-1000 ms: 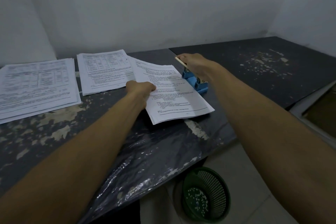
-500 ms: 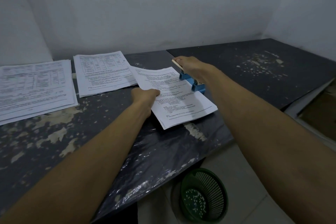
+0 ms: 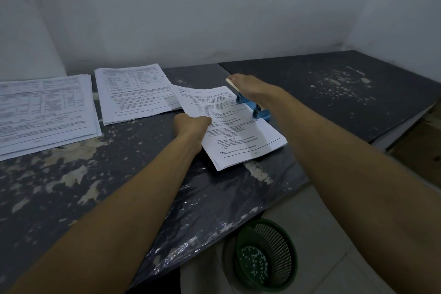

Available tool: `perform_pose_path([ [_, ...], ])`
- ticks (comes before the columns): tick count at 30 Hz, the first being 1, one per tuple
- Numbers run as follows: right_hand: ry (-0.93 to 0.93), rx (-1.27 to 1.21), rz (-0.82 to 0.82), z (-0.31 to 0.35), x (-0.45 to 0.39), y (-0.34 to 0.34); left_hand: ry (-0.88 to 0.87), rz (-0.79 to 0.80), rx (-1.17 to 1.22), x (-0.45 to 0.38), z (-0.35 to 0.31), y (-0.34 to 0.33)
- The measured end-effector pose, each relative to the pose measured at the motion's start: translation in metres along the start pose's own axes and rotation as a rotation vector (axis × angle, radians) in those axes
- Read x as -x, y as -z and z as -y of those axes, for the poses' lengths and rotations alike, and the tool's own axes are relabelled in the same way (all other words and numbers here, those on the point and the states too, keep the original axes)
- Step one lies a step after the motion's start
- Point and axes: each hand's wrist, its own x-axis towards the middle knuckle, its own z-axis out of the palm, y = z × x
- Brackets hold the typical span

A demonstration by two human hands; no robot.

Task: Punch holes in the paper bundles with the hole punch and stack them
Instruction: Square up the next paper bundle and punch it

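A white printed paper bundle [image 3: 241, 131] lies on the dark table, its right edge tucked into a blue hole punch [image 3: 259, 110]. My left hand [image 3: 192, 124] grips the bundle's left edge, which lifts slightly off the table. My right hand [image 3: 250, 88] lies flat on the punch's pale lever and covers most of it. Two more paper stacks sit further left: one [image 3: 136, 93] just beyond my left hand and a larger one [image 3: 43, 110] at the far left.
The worn dark table [image 3: 119, 186] has a plastic-covered front edge. A second dark tabletop [image 3: 334, 93] adjoins on the right. A green mesh basket [image 3: 267, 255] with paper dots stands on the floor below the edge. White walls close off the back.
The bundle has slid a little to the right toward the punch, with my left hand following. My right hand stays on the lever.
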Motion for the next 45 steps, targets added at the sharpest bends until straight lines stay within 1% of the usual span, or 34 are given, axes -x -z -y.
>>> perform_pose_path([
  [2, 0.018, 0.023, -0.018, -0.001, 0.001, -0.003, -0.025, 0.007, 0.014, -0.001, 0.002, 0.001],
  [4, 0.076, 0.11, -0.011, -0.003, 0.001, -0.009, -0.032, -0.001, 0.01, 0.0, 0.002, 0.001],
  [6, 0.111, 0.136, -0.042, -0.005, 0.001, -0.016, -0.042, 0.002, 0.002, -0.001, 0.003, 0.001],
  [13, 0.125, 0.217, -0.087, -0.008, 0.001, -0.024, -0.08, -0.004, -0.033, 0.001, 0.004, 0.001],
  [17, 0.142, 0.198, -0.104, -0.011, -0.001, -0.024, -0.081, 0.001, -0.032, 0.002, 0.004, 0.001],
  [18, 0.152, 0.232, -0.104, -0.012, -0.001, -0.026, -0.083, -0.004, -0.033, 0.001, 0.004, 0.001],
  [20, 0.174, 0.396, -0.087, -0.016, -0.001, -0.039, -0.089, -0.008, -0.037, 0.0, 0.005, 0.001],
  [22, 0.176, 0.552, -0.14, -0.022, 0.002, -0.06, -0.095, -0.008, -0.041, -0.001, 0.005, 0.0],
  [24, 0.172, 0.584, -0.184, -0.023, 0.002, -0.07, -0.097, -0.007, -0.037, -0.001, 0.005, 0.0],
  [27, 0.139, 0.562, -0.137, -0.022, -0.002, -0.068, -0.107, -0.011, -0.036, 0.0, 0.006, 0.0],
  [29, 0.148, 0.496, -0.112, -0.02, -0.004, -0.06, -0.109, -0.007, -0.04, 0.001, 0.006, 0.0],
  [32, 0.188, 0.272, -0.141, -0.012, -0.002, -0.036, -0.11, -0.01, -0.037, 0.0, 0.006, 0.0],
  [34, 0.162, 0.093, -0.117, -0.008, 0.001, -0.018, -0.097, -0.005, -0.032, 0.001, 0.006, -0.001],
  [35, 0.154, 0.046, -0.104, -0.006, 0.001, -0.011, -0.091, -0.003, -0.028, 0.0, 0.005, 0.0],
  [39, 0.156, 0.001, -0.162, -0.008, -0.008, -0.003, -0.078, 0.011, -0.011, 0.001, 0.003, 0.003],
  [45, 0.143, -0.017, -0.163, -0.004, -0.001, -0.004, -0.014, -0.005, 0.071, 0.002, -0.002, 0.006],
])
